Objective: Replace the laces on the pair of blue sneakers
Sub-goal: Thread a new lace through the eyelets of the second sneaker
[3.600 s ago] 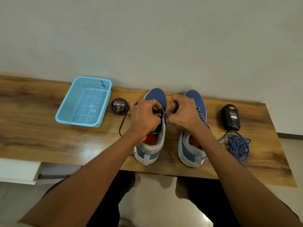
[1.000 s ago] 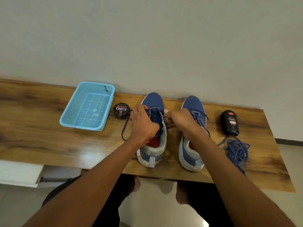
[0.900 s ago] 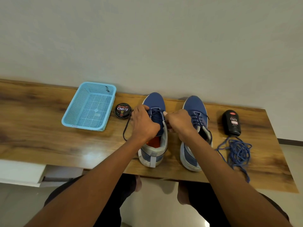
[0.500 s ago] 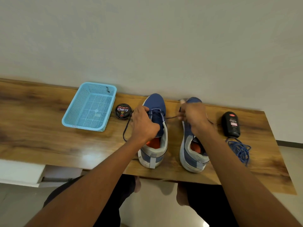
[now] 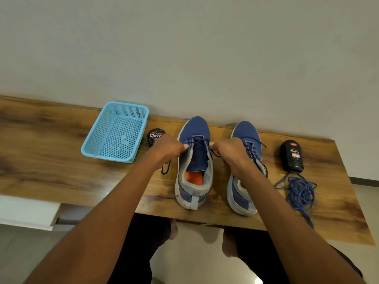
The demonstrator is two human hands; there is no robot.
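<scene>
Desk (image 5: 51, 160) carried everything, wood grain, set against a plain wall. Light blue mesh basket (image 5: 115, 133) sat at its far left. Left sneaker (image 5: 193, 162) and right sneaker (image 5: 245, 167) stood side by side mid-desk, toes to the wall. Right one looked laced well down the tongue with a dark lace. Left one had dark lace (image 5: 196, 140) only through the eyelets nearest the toe (rest of the eyelets bare, orange insole showing). Judged: roughly half done; left shoe's upper rows and the tying remain.

Left hand (image 5: 167, 149) had fingers clenched, pinching one end of that lace at the shoe's left edge; slack trailed onto the desk below the hand. Right hand (image 5: 230, 153) pinched the other end at the shoe's right edge.

Loose blue laces (image 5: 299, 191) lay in a tangle at the right, near the desk's front edge, probably the old pair. Black bottle (image 5: 292, 155) just behind them read "Cherry"; smaller print unreadable. Round black tin (image 5: 154, 136) beside the basket read "Cherry" too, partly hidden by the left hand.
</scene>
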